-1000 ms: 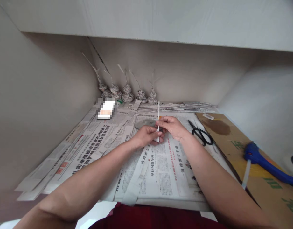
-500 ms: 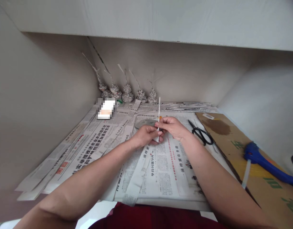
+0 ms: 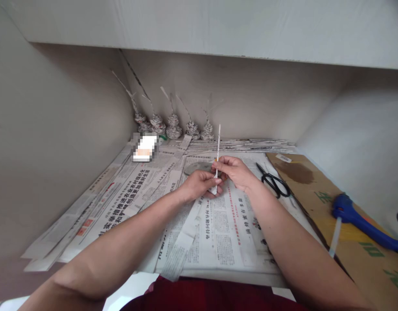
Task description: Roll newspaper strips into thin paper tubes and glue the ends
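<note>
A thin rolled newspaper tube [image 3: 218,142] stands nearly upright between my two hands, above the newspaper-covered table. My right hand [image 3: 235,172] pinches it partway up with thumb and fingertips. Just below, my left hand [image 3: 200,185] is closed on its lower part, where the paper is flatter and wider. From under the left hand a long newspaper strip [image 3: 182,246] slants down toward the front edge; its join to the tube is hidden by the fingers. Behind the hands lies a round, greyish disc-like thing [image 3: 197,167], partly covered.
Black-handled scissors [image 3: 275,185] lie right of my hands. Cardboard [image 3: 315,207] bears a blue glue gun [image 3: 357,220]. Several woven paper gourd shapes [image 3: 173,126] and a bundle of paper sticks [image 3: 250,145] line the back wall. A low overhang [image 3: 199,30] spans above.
The tube's tip reaches higher and slightly right, with more of it showing above my right hand. The strip's near end has shifted a little left. Both hands have barely moved.
</note>
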A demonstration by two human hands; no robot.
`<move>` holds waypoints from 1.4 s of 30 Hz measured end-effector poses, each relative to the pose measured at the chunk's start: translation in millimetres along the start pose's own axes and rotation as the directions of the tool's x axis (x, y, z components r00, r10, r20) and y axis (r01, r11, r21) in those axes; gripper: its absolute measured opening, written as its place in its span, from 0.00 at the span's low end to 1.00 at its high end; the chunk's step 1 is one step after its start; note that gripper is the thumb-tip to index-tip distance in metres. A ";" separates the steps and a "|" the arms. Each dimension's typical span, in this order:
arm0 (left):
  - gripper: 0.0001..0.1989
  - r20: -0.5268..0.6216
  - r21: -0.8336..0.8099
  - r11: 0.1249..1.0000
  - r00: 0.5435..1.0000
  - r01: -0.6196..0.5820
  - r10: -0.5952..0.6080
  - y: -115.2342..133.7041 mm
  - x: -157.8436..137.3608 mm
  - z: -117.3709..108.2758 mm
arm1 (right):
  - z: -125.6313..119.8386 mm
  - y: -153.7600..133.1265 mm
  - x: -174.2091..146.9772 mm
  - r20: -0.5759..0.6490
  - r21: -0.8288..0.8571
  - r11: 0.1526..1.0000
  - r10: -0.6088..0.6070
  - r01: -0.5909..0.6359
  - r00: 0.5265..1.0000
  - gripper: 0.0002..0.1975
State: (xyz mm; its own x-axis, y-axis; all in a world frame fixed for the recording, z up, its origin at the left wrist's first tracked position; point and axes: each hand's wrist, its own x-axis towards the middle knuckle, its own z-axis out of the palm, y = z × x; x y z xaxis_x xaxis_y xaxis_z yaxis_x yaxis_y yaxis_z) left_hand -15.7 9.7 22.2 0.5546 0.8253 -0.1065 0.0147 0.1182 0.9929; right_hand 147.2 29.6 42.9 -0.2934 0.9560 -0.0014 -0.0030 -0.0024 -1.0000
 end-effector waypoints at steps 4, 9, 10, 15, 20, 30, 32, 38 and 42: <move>0.19 -0.020 -0.021 1.000 1.000 -0.015 0.015 -0.6 0.6 -1.1 | -0.1 -2.0 -3.2 0.211 0.027 0.995 0.087 -0.094 0.974 0.16; 0.19 -0.004 -0.011 1.000 1.000 0.004 -0.004 0.6 -0.5 0.8 | 1.1 -0.7 -1.0 -0.042 -0.014 1.000 -0.009 0.009 0.999 0.18; 0.19 -0.010 -0.011 1.000 1.000 0.006 -0.006 0.6 -0.5 0.9 | 1.2 -0.9 -1.1 -0.031 -0.008 1.000 -0.003 0.002 1.000 0.17; 0.19 -0.014 -0.029 1.000 1.000 -0.002 0.001 -0.7 0.4 -0.4 | 0.8 -1.0 -2.4 0.169 0.001 0.996 0.085 -0.087 0.982 0.17; 0.19 0.009 -0.029 1.000 1.000 0.011 -0.010 0.6 -0.1 0.7 | 0.1 0.6 -1.7 0.039 -0.007 1.000 0.030 -0.030 0.999 0.16; 0.19 0.011 -0.020 1.000 1.000 0.013 -0.013 1.2 -0.4 0.9 | -3.0 1.1 -0.4 0.049 0.037 0.999 0.021 -0.023 0.999 0.16; 0.19 -0.003 -0.031 0.999 1.000 0.009 -0.009 1.1 -0.2 0.4 | -3.5 1.5 -1.4 0.168 0.033 0.996 0.074 -0.081 0.983 0.18; 0.19 0.018 -0.016 1.000 1.000 -0.002 0.003 -0.7 0.0 -0.8 | -0.7 4.2 4.0 -0.061 -0.029 1.000 -0.007 0.006 0.998 0.18; 0.18 0.020 -0.030 1.000 1.000 -0.007 0.008 -1.2 0.3 -1.5 | -5.2 7.5 8.3 -0.177 -0.258 0.959 -0.170 0.121 0.969 0.18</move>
State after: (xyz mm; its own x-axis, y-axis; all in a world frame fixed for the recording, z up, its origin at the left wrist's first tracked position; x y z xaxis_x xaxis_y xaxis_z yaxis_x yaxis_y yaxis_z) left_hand -16.8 10.6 20.9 0.5710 0.8151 -0.0979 -0.0145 0.1293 0.9915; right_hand 149.8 39.1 35.4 -0.1146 0.9792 0.1676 0.2085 0.1887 -0.9596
